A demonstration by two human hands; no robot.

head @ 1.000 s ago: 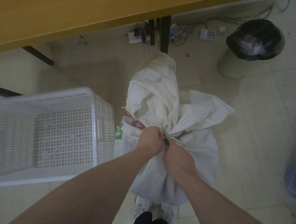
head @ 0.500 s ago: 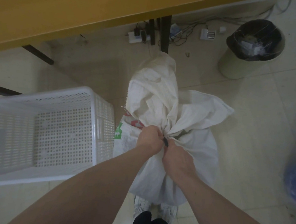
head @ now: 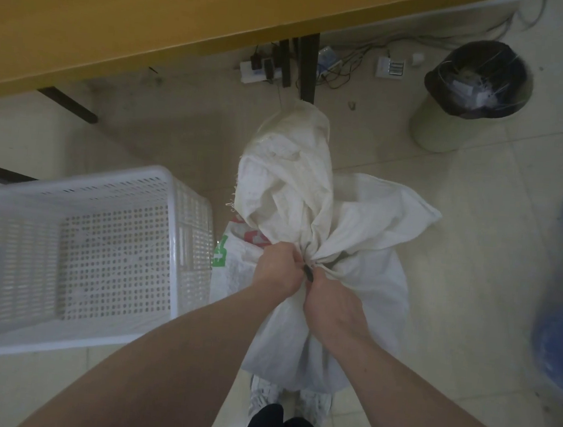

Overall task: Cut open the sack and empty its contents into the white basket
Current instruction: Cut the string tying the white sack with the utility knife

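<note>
Both hands together at the tied neck of the sack (head: 334, 253): left hand (head: 276, 269) gripping the bunched cloth, right hand (head: 331, 307) curled just beside it, pinching a small dark thing (head: 308, 273), likely a tie or a blade; too small to tell. Sack upright on the floor, close against the basket (head: 105, 248) on its left. Soft woven cloth, limp above the neck, probably heavy below; best held at the gather. Forearms reaching down and forward, wrists bent inward.

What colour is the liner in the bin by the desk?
Black liner, seen in the head view.
</note>
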